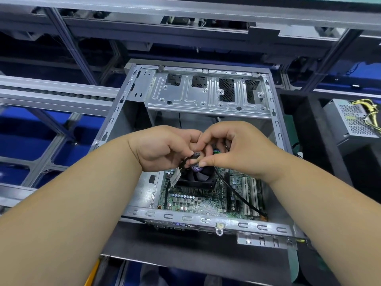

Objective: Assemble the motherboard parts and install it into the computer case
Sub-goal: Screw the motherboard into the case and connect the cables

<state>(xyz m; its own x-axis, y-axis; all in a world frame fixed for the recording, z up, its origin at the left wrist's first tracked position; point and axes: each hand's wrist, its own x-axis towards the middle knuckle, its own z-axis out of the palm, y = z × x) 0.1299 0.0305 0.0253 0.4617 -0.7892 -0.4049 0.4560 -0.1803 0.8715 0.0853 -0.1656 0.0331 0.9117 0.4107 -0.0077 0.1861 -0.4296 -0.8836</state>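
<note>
Head view showed the open computer case (pixel 274 129) lying on its side, with the motherboard (pixel 198 201) flat inside near its near edge, long axis running left to right. Above the cooler fan (pixel 198 178), the left hand (pixel 162 149) and right hand (pixel 235 149) met, both pinching a small black connector (pixel 195 155). Its black cable (pixel 237 193) trailed down toward the board's near right corner.
</note>
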